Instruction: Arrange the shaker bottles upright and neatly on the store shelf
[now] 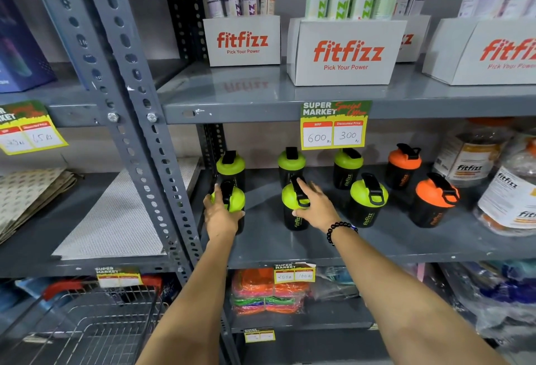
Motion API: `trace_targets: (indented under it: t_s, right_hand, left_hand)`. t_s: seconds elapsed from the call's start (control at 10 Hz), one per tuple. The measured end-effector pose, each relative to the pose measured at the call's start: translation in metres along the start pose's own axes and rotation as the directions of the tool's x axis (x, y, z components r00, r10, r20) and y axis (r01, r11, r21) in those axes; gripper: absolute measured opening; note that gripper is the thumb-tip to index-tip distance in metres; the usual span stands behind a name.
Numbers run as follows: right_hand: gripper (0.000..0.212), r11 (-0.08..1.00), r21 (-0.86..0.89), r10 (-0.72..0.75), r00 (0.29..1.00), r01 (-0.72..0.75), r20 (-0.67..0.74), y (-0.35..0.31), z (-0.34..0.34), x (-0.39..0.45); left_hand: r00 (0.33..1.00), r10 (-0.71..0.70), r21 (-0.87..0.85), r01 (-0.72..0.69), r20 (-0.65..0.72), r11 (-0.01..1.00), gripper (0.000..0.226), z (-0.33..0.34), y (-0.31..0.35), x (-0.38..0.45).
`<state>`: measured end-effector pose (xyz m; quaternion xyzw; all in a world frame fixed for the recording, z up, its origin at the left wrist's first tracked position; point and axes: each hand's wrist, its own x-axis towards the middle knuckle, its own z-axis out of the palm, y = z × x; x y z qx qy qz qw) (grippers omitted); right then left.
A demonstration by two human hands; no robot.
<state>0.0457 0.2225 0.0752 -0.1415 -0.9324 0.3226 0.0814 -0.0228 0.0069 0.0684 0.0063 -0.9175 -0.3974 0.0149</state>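
Observation:
Several black shaker bottles stand upright in two rows on the grey middle shelf. My left hand grips the front left bottle with a green lid. My right hand rests over the green lid of the front middle bottle, fingers on its black flip cap. To the right stand another green-lidded bottle and an orange-lidded bottle. Three green-lidded bottles, the rightmost being, and one orange-lidded bottle form the back row.
A slotted steel upright stands just left of my left hand. Large fitfizz jars crowd the shelf's right end. A price tag hangs from the shelf above, which carries fitfizz boxes. A wire basket sits lower left.

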Motion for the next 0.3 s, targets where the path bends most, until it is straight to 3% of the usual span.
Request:
trace_targets:
  t_s: [0.1,0.3]
  right_hand:
    - [0.097,1.000,-0.015,0.015,1.000,-0.015,0.001,-0.003,-0.003,-0.007]
    - [0.099,0.999,-0.030,0.024,1.000,-0.024,-0.011,0.003,-0.002,-0.022]
  left_hand:
    - [1.000,0.003,-0.004,-0.003,0.007,1.000,0.106,-0.002,0.001,-0.005]
    - [0.986,0.147,0.125,-0.136,-0.076,0.983,0.112,-0.002,-0.004,-0.017]
